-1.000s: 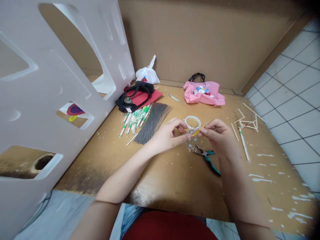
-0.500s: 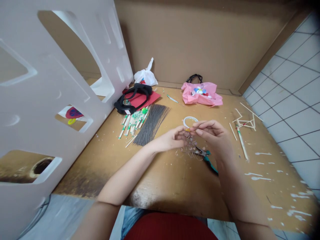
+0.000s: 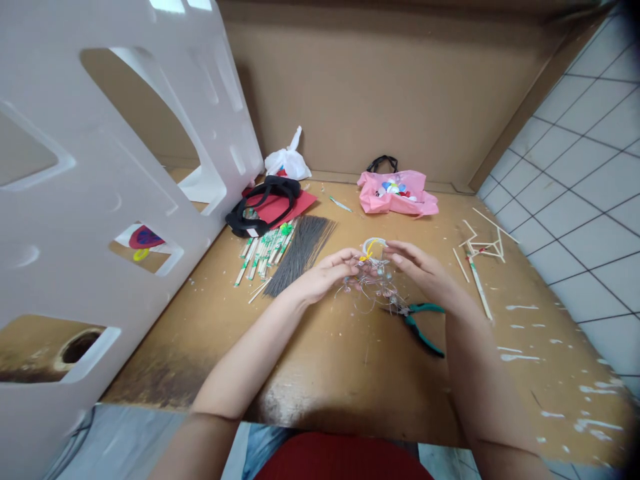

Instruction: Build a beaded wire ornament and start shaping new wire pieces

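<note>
My left hand is closed, its thumb and fingertips pinching a tangled bundle of clear beads on thin wire. A thin yellow strip loops up at the top of that bundle by the left fingertips. On the other side, my right hand has its fingers stretched out and apart, with the fingertips close to the bundle. Just behind the hands lies a white ring-shaped coil, partly covered. Teal-handled pliers lie with handles spread below the right hand, their jaws beside the hanging beads.
Left of the hands are thin grey wires, wrapped chopsticks, a black strap and red paper. A pink bag and a white bag stand behind. A stick frame lies right. A white plastic panel rises left.
The right fingers have come off the yellow strip and spread apart. The yellow strip now stands up in a loop. More of the pliers shows; the view has shifted slightly.
</note>
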### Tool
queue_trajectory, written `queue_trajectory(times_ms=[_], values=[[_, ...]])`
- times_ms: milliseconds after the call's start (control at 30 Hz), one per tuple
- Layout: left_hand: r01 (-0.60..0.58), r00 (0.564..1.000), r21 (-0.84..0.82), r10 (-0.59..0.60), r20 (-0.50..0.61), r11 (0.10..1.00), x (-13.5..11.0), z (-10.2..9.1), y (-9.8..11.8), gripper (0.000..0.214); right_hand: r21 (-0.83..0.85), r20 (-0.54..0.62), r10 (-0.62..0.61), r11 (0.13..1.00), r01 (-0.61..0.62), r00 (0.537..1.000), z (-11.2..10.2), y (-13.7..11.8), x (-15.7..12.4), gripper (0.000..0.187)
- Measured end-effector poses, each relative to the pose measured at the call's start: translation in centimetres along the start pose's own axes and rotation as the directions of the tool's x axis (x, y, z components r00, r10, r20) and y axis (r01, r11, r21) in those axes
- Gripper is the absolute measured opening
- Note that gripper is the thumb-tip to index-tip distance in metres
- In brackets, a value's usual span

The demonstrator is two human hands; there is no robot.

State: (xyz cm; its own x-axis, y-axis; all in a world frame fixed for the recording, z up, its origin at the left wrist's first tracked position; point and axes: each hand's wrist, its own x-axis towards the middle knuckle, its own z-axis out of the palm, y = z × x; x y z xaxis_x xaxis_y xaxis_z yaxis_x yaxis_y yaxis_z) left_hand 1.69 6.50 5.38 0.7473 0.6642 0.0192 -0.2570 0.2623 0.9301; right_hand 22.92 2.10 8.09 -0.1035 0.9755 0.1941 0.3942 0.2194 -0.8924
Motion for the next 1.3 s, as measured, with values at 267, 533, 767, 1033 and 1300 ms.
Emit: queue_trajectory(times_ms=[267, 533, 767, 1033, 1300], values=[[-0.030, 0.992, 0.102, 0.042, -0.116, 0.994, 0.3, -0.8, 0.0, 0.022, 0.232, 0.143, 0.139, 0.958, -0.169, 0.980, 0.0, -0.4, -0.1, 0.036], [-0.118, 0.962, 0.322, 0.188, -0.196, 0.939, 0.7, 0.1, -0.2, 0.032, 0.322, -0.049, 0.170, 0.936, -0.145, 0.984, 1.2, -1.8, -0.5, 0.036], [-0.244, 0.824, 0.772, 0.545, -0.154, 0.587, 0.5, 0.0, -0.9, 0.037, 0.442, -0.102, 0.185, 0.889, -0.122, 0.977, 2.1, -1.3, -0.3, 0.049], [-0.232, 0.941, 0.092, 0.247, -0.233, 0.968, 1.1, 0.6, -1.1, 0.040, 0.284, -0.254, 0.012, 0.957, 0.063, 0.967, 5.6, -1.7, -1.2, 0.042], [-0.207, 0.951, -0.257, 0.132, -0.280, 0.944, 0.8, 1.1, -0.6, 0.044, 0.061, -0.306, -0.076, 0.993, 0.099, 0.949, 5.9, -0.4, -1.4, 0.048]])
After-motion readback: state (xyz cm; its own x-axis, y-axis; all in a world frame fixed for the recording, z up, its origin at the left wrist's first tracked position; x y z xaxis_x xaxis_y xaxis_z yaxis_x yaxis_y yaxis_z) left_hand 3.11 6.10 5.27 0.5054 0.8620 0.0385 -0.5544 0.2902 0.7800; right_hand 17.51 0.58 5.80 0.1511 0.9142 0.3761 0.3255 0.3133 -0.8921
